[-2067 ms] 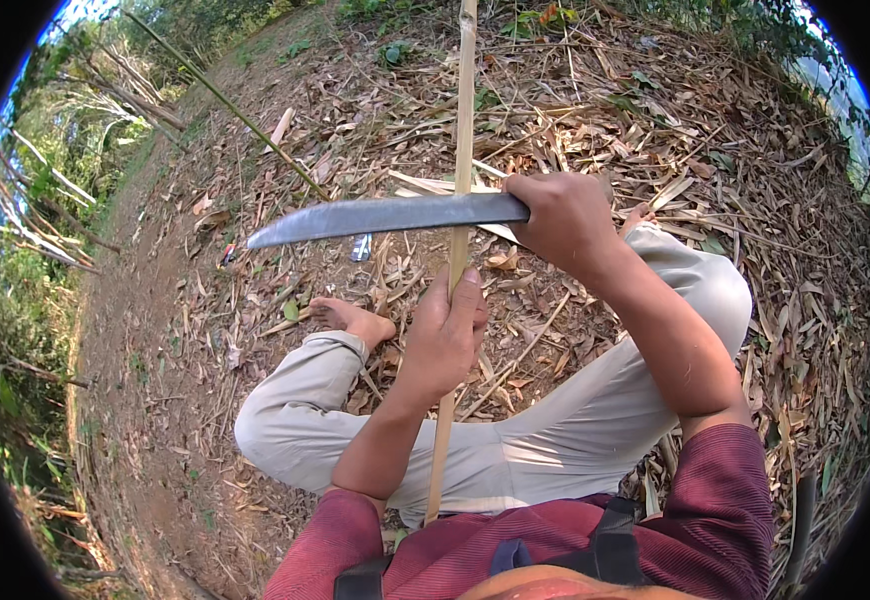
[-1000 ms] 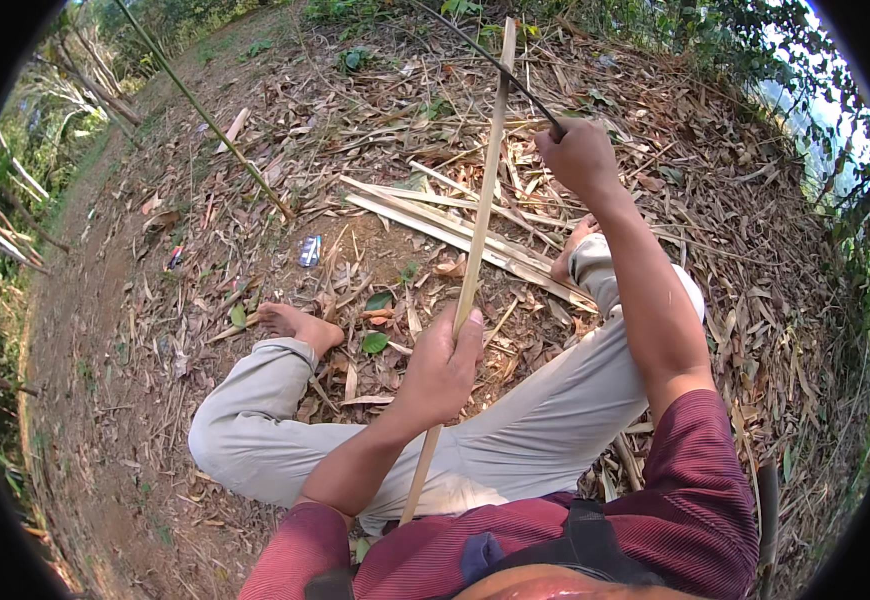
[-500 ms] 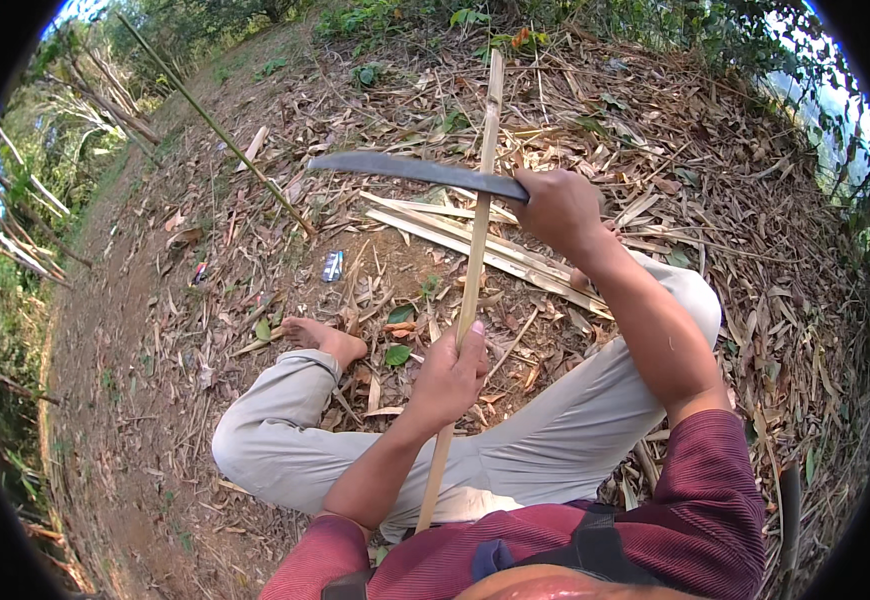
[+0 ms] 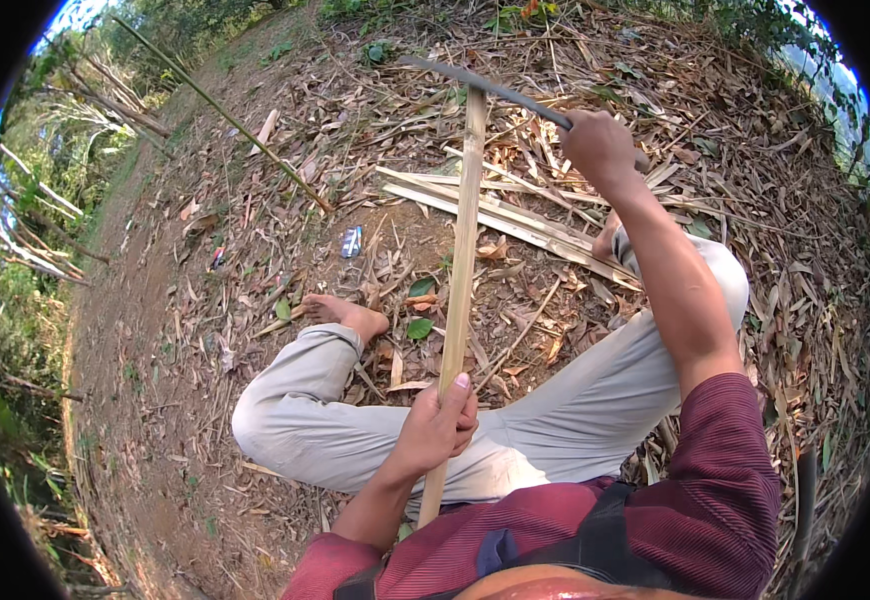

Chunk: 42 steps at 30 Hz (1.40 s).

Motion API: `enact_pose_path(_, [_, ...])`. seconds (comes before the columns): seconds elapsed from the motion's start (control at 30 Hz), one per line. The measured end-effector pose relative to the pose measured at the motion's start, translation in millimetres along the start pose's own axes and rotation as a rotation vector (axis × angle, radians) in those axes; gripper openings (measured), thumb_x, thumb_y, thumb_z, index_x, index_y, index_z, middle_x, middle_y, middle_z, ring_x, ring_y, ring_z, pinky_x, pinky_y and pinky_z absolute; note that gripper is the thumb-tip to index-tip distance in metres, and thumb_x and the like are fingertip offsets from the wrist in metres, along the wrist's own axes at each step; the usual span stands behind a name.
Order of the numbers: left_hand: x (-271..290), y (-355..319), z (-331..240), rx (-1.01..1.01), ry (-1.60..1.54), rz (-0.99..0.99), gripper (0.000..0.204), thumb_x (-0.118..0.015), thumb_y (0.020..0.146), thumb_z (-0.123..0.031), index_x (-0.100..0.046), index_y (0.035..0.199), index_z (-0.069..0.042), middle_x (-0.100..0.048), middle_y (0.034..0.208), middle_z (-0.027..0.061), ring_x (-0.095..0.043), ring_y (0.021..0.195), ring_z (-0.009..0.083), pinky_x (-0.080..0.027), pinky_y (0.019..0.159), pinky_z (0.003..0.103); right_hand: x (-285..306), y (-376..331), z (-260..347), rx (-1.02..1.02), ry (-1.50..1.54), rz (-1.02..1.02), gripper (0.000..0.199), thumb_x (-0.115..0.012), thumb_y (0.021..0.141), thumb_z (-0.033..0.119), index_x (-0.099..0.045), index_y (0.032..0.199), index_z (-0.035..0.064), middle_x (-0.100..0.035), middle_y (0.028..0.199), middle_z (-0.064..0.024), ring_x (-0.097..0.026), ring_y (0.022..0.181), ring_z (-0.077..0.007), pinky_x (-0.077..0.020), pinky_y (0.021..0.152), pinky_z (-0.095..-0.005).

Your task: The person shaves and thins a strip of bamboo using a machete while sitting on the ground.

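Note:
A long pale bamboo strip [image 4: 465, 240] runs from my lap away over the ground between my legs. My left hand [image 4: 435, 428] is wrapped round its near part, thumb on top. In my right hand [image 4: 600, 150], closed on the handle, is a machete [image 4: 500, 88] with a dark, slightly curved blade. The blade crosses the strip's far end and points to the far left; whether it bites into the bamboo I cannot tell. Several split bamboo strips [image 4: 515, 222] lie in a loose bundle on the ground beyond my right leg.
Dry leaves and shavings cover the sloping soil [image 4: 205, 380]. My bent legs [image 4: 325, 425] frame the work on both sides. A thin green pole [image 4: 225, 115] slants at the far left. A small blue-and-white packet [image 4: 352, 241] lies near my left foot [image 4: 350, 315].
The machete has gone farther out along the strip to its far end, its blade tilting more. My left hand has come nearer my body with the strip, whose broader face now shows.

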<state>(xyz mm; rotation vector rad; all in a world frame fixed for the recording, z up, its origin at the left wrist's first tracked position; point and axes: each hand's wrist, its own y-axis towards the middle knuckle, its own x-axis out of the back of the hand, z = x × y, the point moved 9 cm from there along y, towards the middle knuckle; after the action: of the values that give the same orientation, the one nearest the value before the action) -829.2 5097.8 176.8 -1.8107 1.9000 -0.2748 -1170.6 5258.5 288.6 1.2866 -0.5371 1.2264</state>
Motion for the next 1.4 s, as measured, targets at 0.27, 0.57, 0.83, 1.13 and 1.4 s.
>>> enact_pose_path(0.27, [19.4,-11.9,-33.3,-0.138,-0.266,0.068,0.043,-0.034,0.106,-0.048,-0.035,0.082,-0.013,-0.03,0.061,-0.0036,-0.025,0.042,0.0034,-0.021,0.037,0.021,-9.5,-13.1,-8.6,-0.032,0.286,-0.006,0.035,-0.064,0.086,0.033,-0.071,0.081,-0.0006,-0.067,0.08,-0.0234,-0.066,0.077,-0.0384,-0.0515,0.073,-0.0471])
enact_pose_path(0.57, [18.5,-15.8,-41.7,-0.22,-0.274,0.135,0.042,-0.029,0.106,-0.051,-0.035,0.089,-0.012,-0.036,0.067,0.0007,-0.028,0.044,0.004,-0.025,0.038,0.02,24.6,-28.5,33.9,-0.022,0.563,0.034,0.033,-0.065,0.086,0.027,-0.068,0.071,-0.002,-0.06,0.059,-0.0186,-0.059,0.055,-0.0336,-0.0469,0.06,-0.0434])
enact_pose_path(0.83, [18.5,-11.0,-46.9,-0.213,-0.17,0.099,0.046,-0.031,0.106,-0.05,-0.043,0.095,-0.007,-0.045,0.073,0.0042,-0.036,0.045,0.0058,-0.034,0.042,0.02,44.6,-37.1,56.9,0.138,0.622,-0.108,0.03,-0.065,0.088,0.028,-0.067,0.074,0.0012,-0.061,0.06,-0.0171,-0.059,0.056,-0.0352,-0.0472,0.059,-0.0439])
enact_pose_path(1.13, [18.1,5.1,-97.1,-0.285,-0.074,-0.071,0.043,-0.035,0.108,-0.037,-0.051,0.115,0.002,-0.05,0.076,0.0062,-0.038,0.046,0.0061,-0.033,0.04,0.02,45.6,-84.2,112.0,0.465,0.379,-0.1,0.012,-0.068,0.08,0.021,-0.066,0.086,0.0114,-0.064,0.062,-0.0108,-0.065,0.061,-0.0327,-0.05,0.056,-0.0456])
enact_pose_path(1.4, [12.4,11.5,-116.7,-0.353,-0.104,-0.245,0.029,-0.037,0.106,-0.026,-0.049,0.115,-0.001,-0.048,0.078,0.0044,-0.037,0.046,0.0075,-0.033,0.042,0.021,47.7,-141.0,161.0,0.702,0.508,-0.088,0.016,-0.067,0.087,0.019,-0.06,0.076,0.0093,-0.064,0.065,-0.0084,-0.065,0.058,-0.0289,-0.0507,0.053,-0.0405])
